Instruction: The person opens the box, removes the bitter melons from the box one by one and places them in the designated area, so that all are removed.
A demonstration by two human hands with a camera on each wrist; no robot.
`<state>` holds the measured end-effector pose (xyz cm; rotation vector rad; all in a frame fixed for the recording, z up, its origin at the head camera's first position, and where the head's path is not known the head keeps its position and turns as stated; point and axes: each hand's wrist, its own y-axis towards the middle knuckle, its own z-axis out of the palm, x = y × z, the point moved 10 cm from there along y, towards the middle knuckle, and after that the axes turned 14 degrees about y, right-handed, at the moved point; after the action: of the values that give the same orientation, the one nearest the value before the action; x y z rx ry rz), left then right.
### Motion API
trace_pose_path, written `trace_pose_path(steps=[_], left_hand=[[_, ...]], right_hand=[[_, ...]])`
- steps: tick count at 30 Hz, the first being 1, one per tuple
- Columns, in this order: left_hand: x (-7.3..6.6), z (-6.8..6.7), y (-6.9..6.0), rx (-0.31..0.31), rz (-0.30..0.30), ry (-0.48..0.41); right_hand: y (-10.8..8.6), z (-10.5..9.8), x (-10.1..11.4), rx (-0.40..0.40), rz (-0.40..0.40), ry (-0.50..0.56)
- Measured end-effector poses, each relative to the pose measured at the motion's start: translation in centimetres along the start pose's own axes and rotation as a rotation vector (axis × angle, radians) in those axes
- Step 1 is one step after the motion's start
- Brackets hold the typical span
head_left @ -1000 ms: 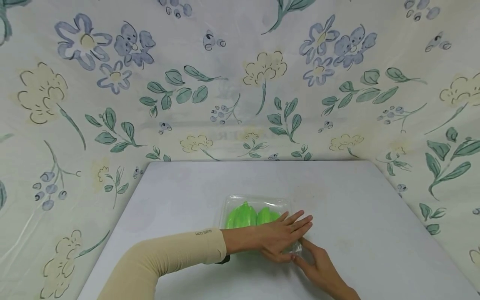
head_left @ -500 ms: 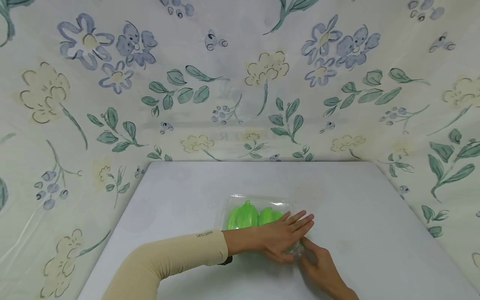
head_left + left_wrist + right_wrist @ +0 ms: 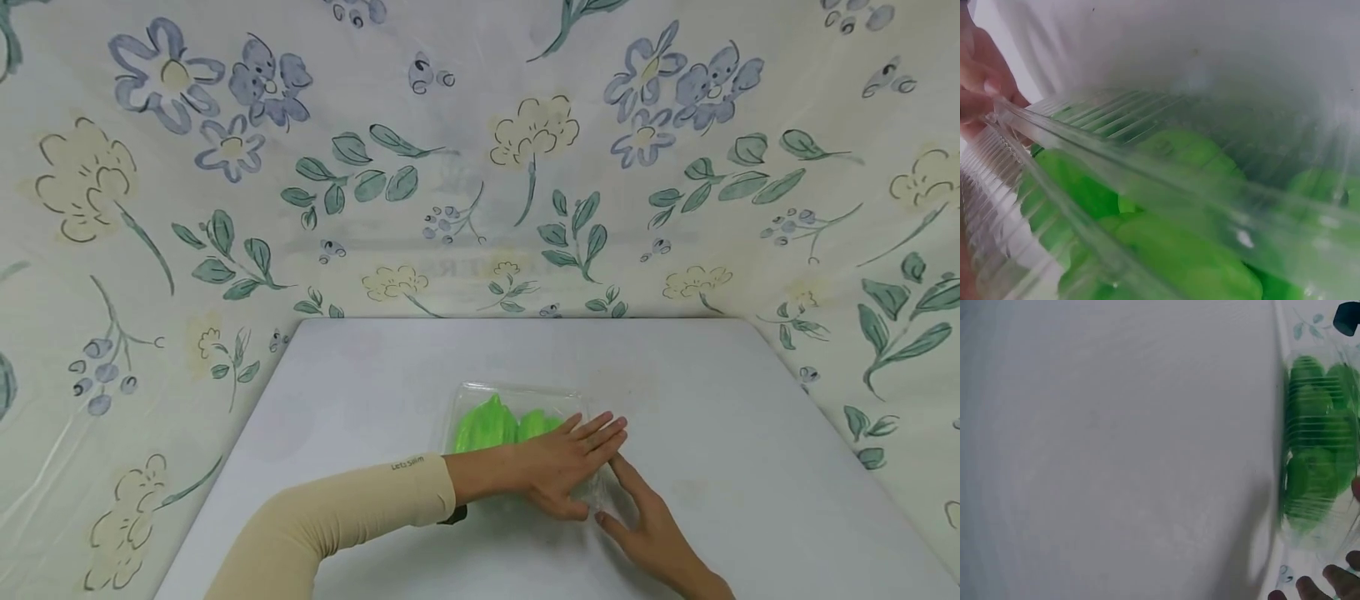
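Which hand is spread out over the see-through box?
The left hand, the one with the cream sleeve: it stretches out flat across the clear box. The right hand is at the box's side, no sleeve showing.

Left sleeve (image 3: 330, 507): beige, close-fitting | dark lettering (image 3: 407, 464) by cuff (image 3: 444, 488) | black piece (image 3: 454, 516) beneath

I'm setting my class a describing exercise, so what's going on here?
A person is handling a clear, rectangular plastic container holding bright green, rounded pieces on a white, flat tabletop. The left hand lies spread over the container's top; the right hand, thumb and forefinger apart, is at its right end. I can't tell whether the container is fully closed.
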<state>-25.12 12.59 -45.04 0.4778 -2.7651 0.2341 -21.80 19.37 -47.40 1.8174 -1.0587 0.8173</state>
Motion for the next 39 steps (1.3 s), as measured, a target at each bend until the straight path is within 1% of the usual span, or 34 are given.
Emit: trace_pose_path(steps=[4, 8, 11, 14, 16, 19, 22, 24, 26, 29, 31, 34, 36, 39], left_hand=[[0.2, 0.1, 0.1, 0.018, -0.011, 0.005], [0.3, 0.2, 0.0, 0.029, -0.015, 0.014], [0.6, -0.1, -0.1, 0.031, -0.021, 0.031], [1.3, -0.4, -0.6, 0.032, -0.041, 0.035], [2.1, -0.6, -1.4, 0.024, -0.059, 0.007], [3.7, -0.9, -3.5, 0.006, -0.090, -0.058], [5.7, -1.3, -6.5, -0.019, -0.138, -0.141], [7.1, -1.3, -8.9, -0.033, -0.187, -0.189], [8.4, -1.1, -11.4, -0.037, -0.250, -0.248], [9.8, -0.2, -14.9, -0.042, -0.350, -0.331], [10.2, 0.8, -16.9, -0.044, -0.412, -0.385], [10.3, 2.5, -19.1, -0.053, -0.479, -0.442], [10.1, 3.6, -20.0, -0.048, -0.508, -0.472], [9.8, 4.8, -20.6, -0.050, -0.536, -0.524]], right_hand=[[-0.2, 0.1, 0.3, 0.028, -0.026, 0.042], [-0.2, 0.0, 0.7, 0.013, -0.060, 0.040], [0.0, -0.2, 1.1, -0.008, -0.096, 0.028], [0.2, -0.4, 1.4, -0.019, -0.122, 0.011], [0.3, -0.5, 1.4, -0.022, -0.123, -0.006], [0.3, -0.5, 1.4, -0.027, -0.110, -0.031], [0.4, -0.6, 1.1, -0.031, -0.079, -0.048], [0.4, -0.7, 1.0, -0.033, -0.058, -0.056], [0.5, -0.7, 0.9, -0.033, -0.043, -0.068], [0.6, -0.8, 1.0, -0.033, -0.053, -0.077], [0.7, -0.8, 1.1, -0.032, -0.065, -0.080], [0.9, -0.9, 1.3, -0.030, -0.080, -0.072], [1.0, -1.0, 1.2, -0.028, -0.071, -0.068], [1.1, -1.1, 1.2, -0.030, -0.065, -0.061]])
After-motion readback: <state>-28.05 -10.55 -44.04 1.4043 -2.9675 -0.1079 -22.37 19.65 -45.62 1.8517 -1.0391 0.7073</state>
